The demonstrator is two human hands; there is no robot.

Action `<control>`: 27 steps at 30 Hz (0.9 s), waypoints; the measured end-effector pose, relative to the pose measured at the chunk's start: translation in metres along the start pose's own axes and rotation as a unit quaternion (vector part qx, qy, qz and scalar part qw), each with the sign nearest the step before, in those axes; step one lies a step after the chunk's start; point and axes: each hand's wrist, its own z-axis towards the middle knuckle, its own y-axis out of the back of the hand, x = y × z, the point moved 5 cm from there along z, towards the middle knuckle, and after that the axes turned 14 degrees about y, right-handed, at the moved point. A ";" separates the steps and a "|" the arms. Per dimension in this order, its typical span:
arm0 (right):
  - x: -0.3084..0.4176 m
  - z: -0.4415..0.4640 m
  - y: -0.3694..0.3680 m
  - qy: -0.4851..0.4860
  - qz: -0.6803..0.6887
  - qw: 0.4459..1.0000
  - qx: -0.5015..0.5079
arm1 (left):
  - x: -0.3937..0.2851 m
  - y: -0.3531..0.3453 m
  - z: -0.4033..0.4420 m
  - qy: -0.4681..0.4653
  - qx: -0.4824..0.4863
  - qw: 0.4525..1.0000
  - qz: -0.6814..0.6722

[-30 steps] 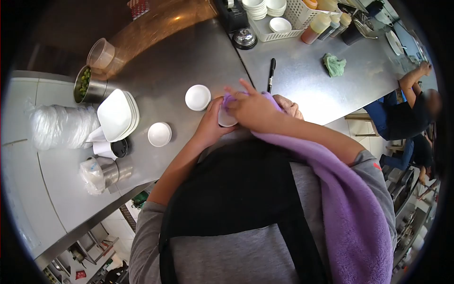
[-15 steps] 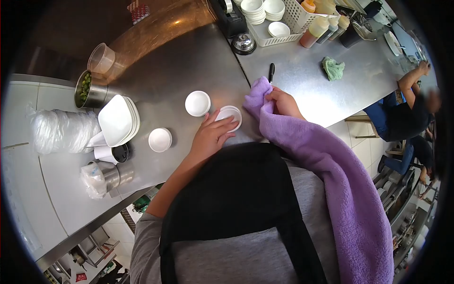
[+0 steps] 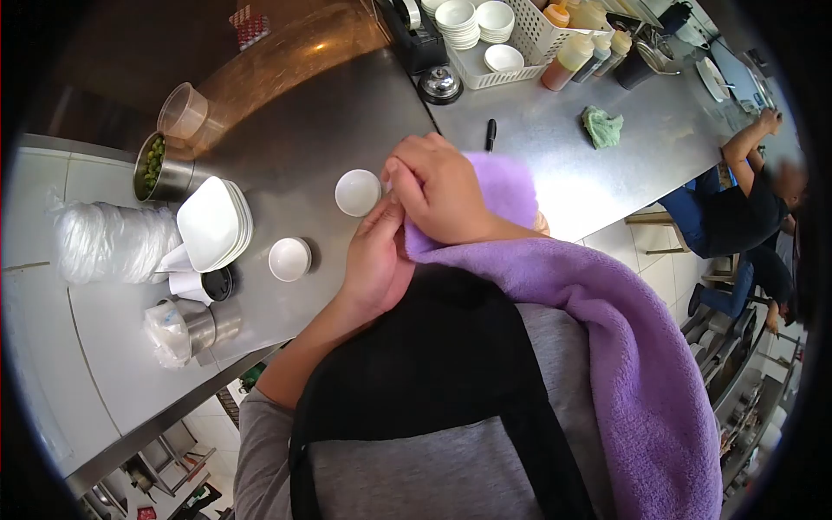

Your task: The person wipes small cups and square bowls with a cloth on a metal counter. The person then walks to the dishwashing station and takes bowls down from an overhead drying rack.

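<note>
Towel point(image 3: 654, 407), purple, as I see it from the head view: it hangs over the right shoulder, beside the black apron point(image 3: 416, 364), and runs along the right forearm to the hands, its end spread behind the wrist above the counter point(image 3: 321, 113). My right hand point(image 3: 438, 191) lies over the towel with its fingers bent and drawn together; the tips are hidden, so I cannot tell what they clamp. My left hand point(image 3: 373, 264) meets it from below, thumb raised near the right thumb, its other fingers covered; I cannot tell whether they are apart or closed.

Just beyond the thumbs stands a white bowl point(image 3: 358, 192); a second bowl point(image 3: 289, 259) stands to the left, well apart. Farther left I note stacked plates point(image 3: 208, 224) tilted on edge, a cup point(image 3: 191, 286) on its side with a black lid, and a metal pot point(image 3: 178, 178) of green pieces near a clear tub point(image 3: 183, 111). Beyond the right hand are a black pen point(image 3: 491, 134), a crumpled green cloth point(image 3: 601, 127) and a bell point(image 3: 440, 85). Farthest out, a bowl stack point(image 3: 459, 24) and bottles point(image 3: 568, 62) adjoin a white basket point(image 3: 542, 35); at right, a seated person point(image 3: 728, 204) is partly blurred.
</note>
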 end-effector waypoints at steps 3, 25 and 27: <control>0.000 -0.003 0.004 0.030 0.009 0.999 0.002 | 0.015 0.017 0.006 -0.013 0.078 0.997 -0.008; -0.039 -0.097 0.000 -0.542 0.562 0.605 -0.156 | -0.035 0.079 0.017 -0.279 -0.223 0.439 0.824; -0.047 -0.093 0.006 -0.514 0.518 0.658 -0.185 | -0.030 0.092 0.015 -0.234 -0.217 0.414 0.853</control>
